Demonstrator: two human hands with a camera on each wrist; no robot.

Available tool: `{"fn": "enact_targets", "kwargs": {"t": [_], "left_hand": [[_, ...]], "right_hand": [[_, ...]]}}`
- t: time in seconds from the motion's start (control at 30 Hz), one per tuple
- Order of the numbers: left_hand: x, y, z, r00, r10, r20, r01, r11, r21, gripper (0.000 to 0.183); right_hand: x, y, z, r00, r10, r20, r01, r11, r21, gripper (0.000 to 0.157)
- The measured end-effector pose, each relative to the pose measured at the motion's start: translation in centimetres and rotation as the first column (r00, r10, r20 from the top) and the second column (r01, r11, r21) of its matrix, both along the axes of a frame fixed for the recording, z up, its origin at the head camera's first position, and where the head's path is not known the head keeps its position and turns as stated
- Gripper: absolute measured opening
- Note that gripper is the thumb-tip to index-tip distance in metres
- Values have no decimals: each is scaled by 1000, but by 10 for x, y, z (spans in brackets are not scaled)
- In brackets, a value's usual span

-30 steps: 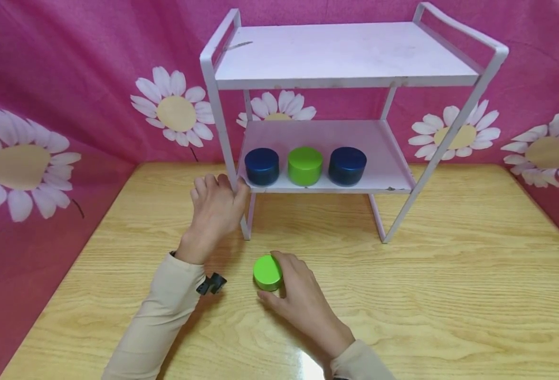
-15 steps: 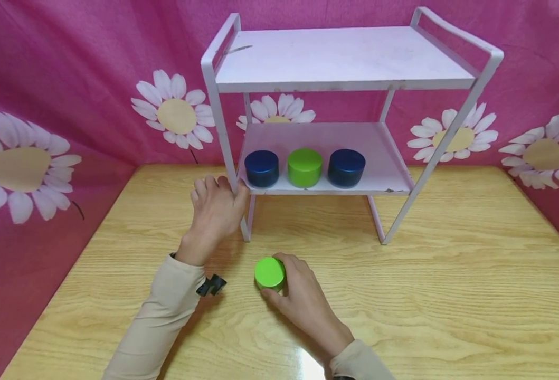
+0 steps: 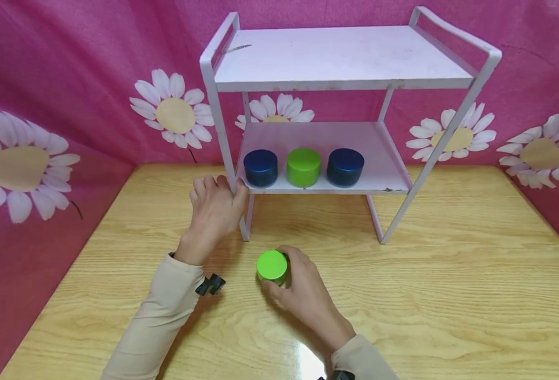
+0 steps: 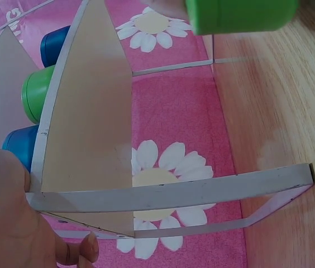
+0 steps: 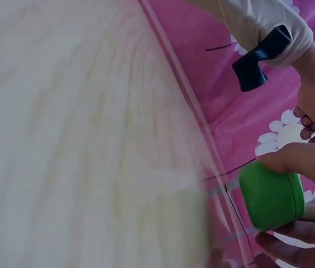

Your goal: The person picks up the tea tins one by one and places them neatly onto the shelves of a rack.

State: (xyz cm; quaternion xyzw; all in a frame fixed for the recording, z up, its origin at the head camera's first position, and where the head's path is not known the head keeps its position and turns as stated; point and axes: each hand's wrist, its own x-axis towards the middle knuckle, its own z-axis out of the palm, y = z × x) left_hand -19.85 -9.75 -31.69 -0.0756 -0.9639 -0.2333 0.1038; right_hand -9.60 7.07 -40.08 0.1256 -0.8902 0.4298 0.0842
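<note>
My right hand grips a round bright green lidded container between thumb and fingers. In the right wrist view the green container appears raised off the wooden surface. My left hand holds the front left post of a white two-tier metal rack, level with its lower shelf. On that shelf's front edge stand a dark blue container, a second green container and another dark blue container in a row. The left wrist view shows the held container at its top edge.
The rack stands on a wooden table, its open front facing me. A pink cloth with white daisies hangs behind and on both sides. A black wrist mount sits at my left cuff.
My right hand has closed round the green container and shifted it slightly away from me and to the right, seemingly lifting it. The left hand stays on the rack post.
</note>
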Motion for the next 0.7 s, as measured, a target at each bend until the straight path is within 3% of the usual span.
{"fn": "enact_targets", "kwargs": {"t": [0.7], "left_hand": [[-1,0,0,1000,3,4,-3,1000,4,49]], "right_hand": [[-16,19,25,996,-93,-7,93,996,5,58]]}}
